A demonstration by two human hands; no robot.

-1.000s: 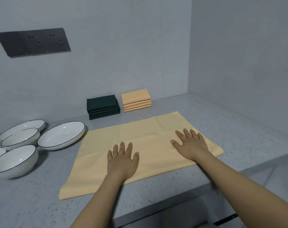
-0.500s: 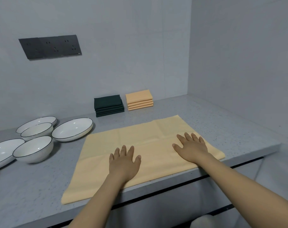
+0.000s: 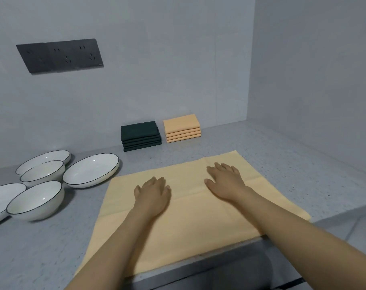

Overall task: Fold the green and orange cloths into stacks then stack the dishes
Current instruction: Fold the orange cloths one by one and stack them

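Note:
An orange cloth (image 3: 190,222) lies spread flat on the grey counter (image 3: 282,155), reaching its front edge. My left hand (image 3: 154,194) rests palm down on the cloth's middle, fingers straight. My right hand (image 3: 225,180) lies flat on the cloth further right and back. Against the back wall sit a stack of folded dark green cloths (image 3: 140,136) and, right of it, a stack of folded orange cloths (image 3: 182,128). White dishes with dark rims stand at the left: a shallow plate (image 3: 91,170), a bowl (image 3: 36,200), another bowl (image 3: 43,173), a far plate (image 3: 52,156) and a plate (image 3: 0,197) at the frame's edge.
A dark socket panel (image 3: 59,55) is on the back wall. A grey side wall (image 3: 314,80) closes the counter on the right. The counter's front edge (image 3: 219,258) runs under my forearms.
Both hands have slid forward over the orange cloth, away from me and a little toward each other. The view has shifted so the cloth reaches nearer the frame's bottom.

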